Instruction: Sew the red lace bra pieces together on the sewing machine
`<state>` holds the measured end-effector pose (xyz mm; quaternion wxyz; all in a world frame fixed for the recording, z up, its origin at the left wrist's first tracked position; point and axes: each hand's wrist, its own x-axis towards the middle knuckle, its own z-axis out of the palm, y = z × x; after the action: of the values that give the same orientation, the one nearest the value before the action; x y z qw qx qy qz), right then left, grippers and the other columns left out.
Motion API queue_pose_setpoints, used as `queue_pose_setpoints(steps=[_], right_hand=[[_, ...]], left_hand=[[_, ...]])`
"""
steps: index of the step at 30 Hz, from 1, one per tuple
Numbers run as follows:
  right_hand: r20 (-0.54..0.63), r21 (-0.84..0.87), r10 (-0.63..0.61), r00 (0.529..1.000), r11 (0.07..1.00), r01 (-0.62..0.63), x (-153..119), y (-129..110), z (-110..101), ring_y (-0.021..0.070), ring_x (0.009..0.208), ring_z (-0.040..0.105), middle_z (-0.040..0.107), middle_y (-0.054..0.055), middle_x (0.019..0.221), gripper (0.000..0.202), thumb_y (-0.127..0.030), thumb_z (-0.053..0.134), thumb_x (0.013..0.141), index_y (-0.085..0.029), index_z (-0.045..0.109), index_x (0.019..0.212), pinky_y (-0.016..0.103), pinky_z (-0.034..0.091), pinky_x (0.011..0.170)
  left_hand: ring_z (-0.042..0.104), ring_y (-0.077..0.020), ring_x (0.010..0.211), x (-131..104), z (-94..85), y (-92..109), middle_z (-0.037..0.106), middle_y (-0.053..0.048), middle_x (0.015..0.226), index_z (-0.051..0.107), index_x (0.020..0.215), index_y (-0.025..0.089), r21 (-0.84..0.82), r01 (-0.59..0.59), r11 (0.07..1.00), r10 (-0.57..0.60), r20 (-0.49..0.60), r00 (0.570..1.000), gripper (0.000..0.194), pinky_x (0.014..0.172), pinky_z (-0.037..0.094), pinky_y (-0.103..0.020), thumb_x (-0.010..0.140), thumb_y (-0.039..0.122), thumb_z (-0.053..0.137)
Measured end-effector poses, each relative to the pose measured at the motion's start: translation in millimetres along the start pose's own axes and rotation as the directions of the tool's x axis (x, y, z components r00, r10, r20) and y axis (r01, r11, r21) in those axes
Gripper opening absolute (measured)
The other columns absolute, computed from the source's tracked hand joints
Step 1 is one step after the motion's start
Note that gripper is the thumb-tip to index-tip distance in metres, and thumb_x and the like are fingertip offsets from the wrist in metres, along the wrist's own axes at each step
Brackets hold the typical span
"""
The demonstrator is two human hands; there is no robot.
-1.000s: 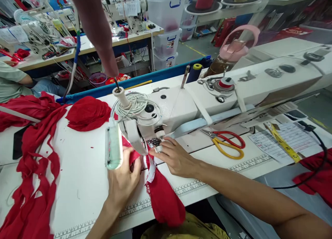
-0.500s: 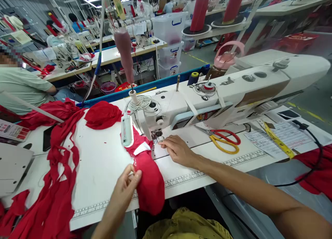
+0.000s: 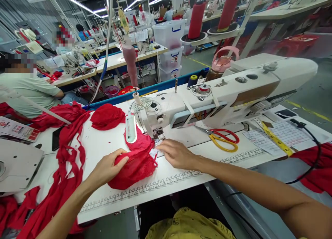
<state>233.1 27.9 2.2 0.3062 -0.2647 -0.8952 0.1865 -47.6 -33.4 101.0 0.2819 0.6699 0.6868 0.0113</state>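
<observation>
My left hand (image 3: 110, 164) pinches the edge of a red fabric piece (image 3: 135, 173) between thumb and fingers, left of the sewing machine (image 3: 259, 82). The piece is sheer with a lacy edge and lies on the table in front of the needle area. Its far end reaches toward the presser foot (image 3: 158, 132). My right hand (image 3: 177, 154) is just right of the foot, fingers closed together at the fabric's edge; what they hold, if anything, is hidden. A pair of scissors (image 3: 224, 140) with red and yellow handles lies to the right.
Red fabric strips (image 3: 64, 173) run down the table's left side, with a red stack (image 3: 107, 117) behind. Papers and a yellow tape measure (image 3: 277, 139) lie at right. Thread cones (image 3: 197, 21) stand on a rack. A co-worker (image 3: 31, 90) sits at far left.
My left hand has moved up and left, and the fabric piece has turned with it, its hanging part now on the table. My right hand stays close to the presser foot.
</observation>
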Motion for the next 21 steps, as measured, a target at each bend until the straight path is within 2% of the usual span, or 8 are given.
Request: queue_pose_setpoints(steps=[3,5,7,8,11,13,17,21], right_hand=[[0.078,-0.149,-0.217,0.973,0.962,0.227,5,-16,4,0.023,0.102,0.056,0.063,0.012,0.118,0.038,-0.009,0.051,0.086,-0.017,0.061,0.121,0.035,0.041,0.084],[0.126,-0.186,-0.275,0.953,0.937,0.295,8,-26,12,0.0233,0.102,0.055,0.063,0.012,0.116,0.036,-0.022,0.057,0.088,-0.016,0.059,0.123,0.036,0.039,0.084],[0.142,-0.242,-0.274,0.951,0.922,0.301,10,-33,22,0.0218,0.093,0.055,0.065,0.01,0.103,0.03,-0.032,0.058,0.091,-0.014,0.061,0.114,0.036,0.038,0.079],[0.134,-0.281,-0.273,0.953,0.911,0.301,11,-35,27,0.0203,0.086,0.054,0.065,0.008,0.094,0.022,-0.03,0.056,0.093,-0.014,0.063,0.105,0.035,0.037,0.076],[0.054,-0.315,-0.299,0.953,0.9,0.301,10,-35,34,0.0169,0.074,0.052,0.064,0.004,0.08,0.018,-0.014,0.047,0.096,-0.017,0.062,0.086,0.034,0.036,0.073],[-0.009,-0.209,-0.305,0.952,0.932,0.297,7,-31,28,0.0163,0.078,0.056,0.068,0.005,0.084,0.019,-0.013,0.046,0.098,-0.017,0.063,0.09,0.033,0.04,0.075],[-0.003,0.082,-0.273,0.962,0.959,0.272,3,-14,5,0.0166,0.093,0.064,0.072,0.008,0.102,0.017,-0.025,0.049,0.102,-0.017,0.062,0.108,0.031,0.047,0.083],[0.037,-0.019,-0.178,0.983,0.984,0.179,4,9,-3,0.0183,0.095,0.063,0.07,0.01,0.107,0.023,-0.013,0.044,0.099,-0.016,0.064,0.112,0.033,0.047,0.083]], left_hand=[[0.065,-0.0221,0.082,15,-0.8,-13,0.07,0.0,0.09,0.06,0.095,0.025,0.026,-0.011,1.0,0.012,-0.053,0.999,0.03,0.074,0.047,-0.033,0.093,0.047,0.04],[0.065,-0.0254,0.086,21,1.1,-13,0.069,-0.005,0.095,0.062,0.099,0.023,0.173,-0.031,0.984,0.068,-0.209,0.976,0.027,0.076,0.049,-0.037,0.092,0.042,0.043],[0.064,-0.0277,0.091,21,8.1,-9,0.067,-0.01,0.1,0.062,0.104,0.02,0.332,-0.117,0.936,0.243,-0.369,0.897,0.028,0.08,0.05,-0.04,0.095,0.037,0.042],[0.064,-0.0275,0.095,19,13.8,-6,0.067,-0.011,0.103,0.062,0.108,0.019,0.384,-0.208,0.9,0.363,-0.395,0.844,0.029,0.083,0.05,-0.041,0.097,0.035,0.04],[0.062,-0.0266,0.108,7,38.0,0,0.065,-0.014,0.118,0.054,0.128,0.016,0.425,-0.527,0.736,0.659,-0.273,0.701,0.043,0.09,0.051,-0.039,0.097,0.045,0.047],[0.063,-0.0279,0.105,-2,56.3,-1,0.066,-0.015,0.117,0.046,0.138,0.013,0.478,-0.581,0.659,0.731,-0.223,0.645,0.056,0.091,0.052,-0.041,0.093,0.046,0.055],[0.059,-0.0184,0.065,-12,84.7,-2,0.062,-0.002,0.072,0.059,0.121,0.015,0.646,-0.481,0.593,0.758,-0.246,0.604,0.036,0.086,0.054,-0.042,0.089,0.008,0.043],[0.053,-0.0183,0.054,-15,96.8,17,0.055,-0.002,0.064,0.061,0.078,0.019,0.647,-0.427,0.632,0.705,-0.25,0.664,0.017,0.053,0.049,-0.033,0.084,0.009,0.048]])
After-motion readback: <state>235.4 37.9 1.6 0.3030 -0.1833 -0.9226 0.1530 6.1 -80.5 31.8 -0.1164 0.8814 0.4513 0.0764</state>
